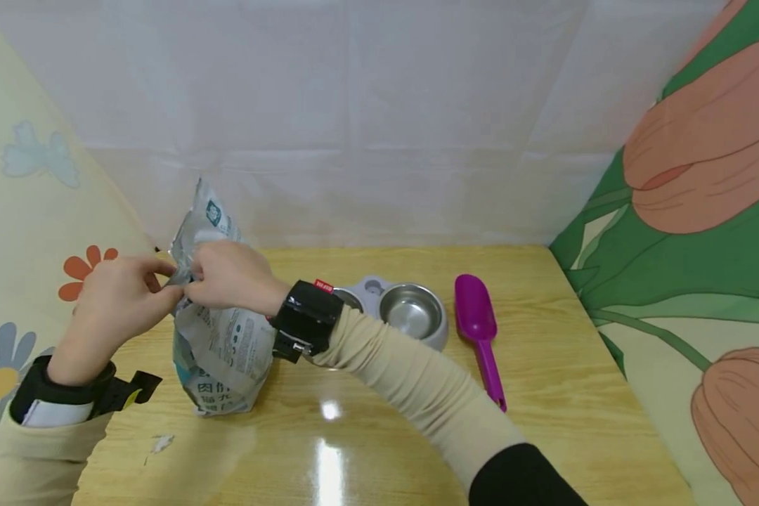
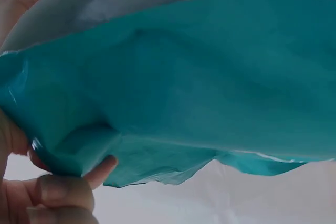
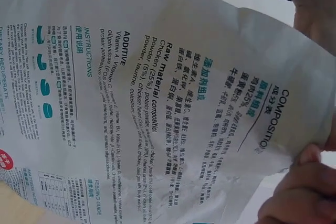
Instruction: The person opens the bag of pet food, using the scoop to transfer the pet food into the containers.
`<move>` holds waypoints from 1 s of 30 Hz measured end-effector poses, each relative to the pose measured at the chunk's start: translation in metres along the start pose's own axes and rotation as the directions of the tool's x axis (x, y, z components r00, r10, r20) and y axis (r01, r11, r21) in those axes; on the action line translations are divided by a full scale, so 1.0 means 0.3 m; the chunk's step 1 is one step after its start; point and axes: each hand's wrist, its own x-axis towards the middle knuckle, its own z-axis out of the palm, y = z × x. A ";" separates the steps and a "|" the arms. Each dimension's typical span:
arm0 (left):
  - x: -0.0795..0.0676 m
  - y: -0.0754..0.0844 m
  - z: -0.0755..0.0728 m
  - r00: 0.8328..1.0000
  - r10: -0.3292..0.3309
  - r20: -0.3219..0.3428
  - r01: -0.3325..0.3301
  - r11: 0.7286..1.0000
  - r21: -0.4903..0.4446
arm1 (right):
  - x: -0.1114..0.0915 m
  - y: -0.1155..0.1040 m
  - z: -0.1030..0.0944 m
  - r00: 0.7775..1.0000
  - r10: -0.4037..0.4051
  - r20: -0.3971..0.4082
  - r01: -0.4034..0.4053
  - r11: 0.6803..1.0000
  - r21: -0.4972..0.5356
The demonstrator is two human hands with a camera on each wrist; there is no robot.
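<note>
A grey and teal pet food bag (image 1: 224, 351) stands upright on the left part of the table, its top crumpled and leaning. My left hand (image 1: 121, 299) pinches the upper left edge of the bag between thumb and fingers. Right beside it, my right hand (image 1: 234, 275) grips the same upper part with curled fingers. The left wrist view shows the bag's teal side (image 2: 184, 87), with fingers (image 2: 58, 192) holding its folded edge. Printed ingredient text covers the bag's pale panel (image 3: 157, 77) in the right wrist view, where fingertips reach its edge. The bag's mouth is mostly hidden behind my hands.
A double pet bowl stand with a steel bowl (image 1: 412, 313) sits mid-table, partly behind my right forearm. Right of it lies a purple scoop (image 1: 476, 309), handle toward me. A white sheet (image 1: 379, 126) hangs behind the wooden table (image 1: 575, 393).
</note>
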 end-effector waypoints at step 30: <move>0.068 -0.036 0.004 0.989 -0.022 0.149 0.039 0.992 -0.117 | 0.061 0.049 -0.019 0.993 0.099 -0.071 -0.092 0.991 0.092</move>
